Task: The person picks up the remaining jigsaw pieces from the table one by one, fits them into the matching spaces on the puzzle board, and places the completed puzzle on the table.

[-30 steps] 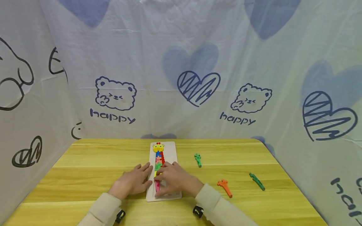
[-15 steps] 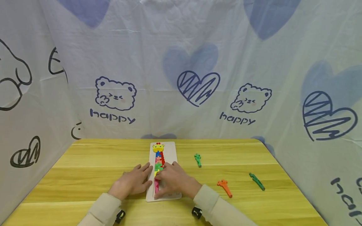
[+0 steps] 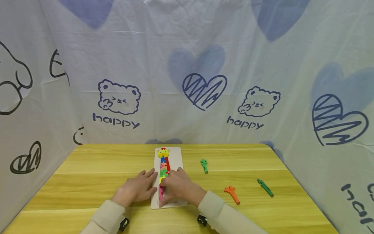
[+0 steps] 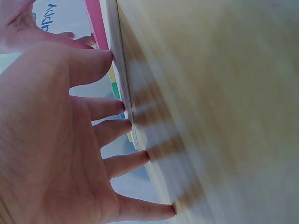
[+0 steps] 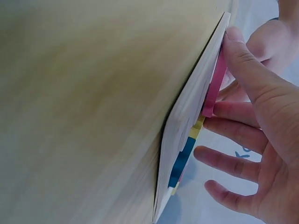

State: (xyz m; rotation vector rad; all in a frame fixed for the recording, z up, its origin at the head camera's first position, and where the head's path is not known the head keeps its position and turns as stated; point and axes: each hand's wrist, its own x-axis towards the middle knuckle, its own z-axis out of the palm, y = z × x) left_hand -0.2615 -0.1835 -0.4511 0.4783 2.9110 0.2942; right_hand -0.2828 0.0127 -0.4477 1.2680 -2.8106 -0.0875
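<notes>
A white puzzle board (image 3: 176, 156) lies upright in front of me, with a yellow giraffe head (image 3: 163, 153) at its far end. Below the head run blue, salmon, green and yellow neck pieces, with a red strip (image 3: 168, 165) alongside. My right hand (image 3: 181, 187) pinches a pink puzzle piece (image 5: 216, 86) lengthwise between thumb and fingers, low on the board. In the right wrist view that piece stands slightly proud of the board. My left hand (image 3: 137, 188) rests with fingers spread, its thumb and fingertips at the board's left edge (image 4: 122, 70).
Right of the board lie three loose pieces on the wooden table (image 3: 96, 172): a light green one (image 3: 204, 165), an orange one (image 3: 232, 195) and a dark green one (image 3: 265, 188). A printed white curtain (image 3: 163, 107) hangs behind the table.
My right hand has shifted slightly left and toward me, its thumb nearer the board's near end, still on the pink piece. The left hand and the loose pieces stay put.
</notes>
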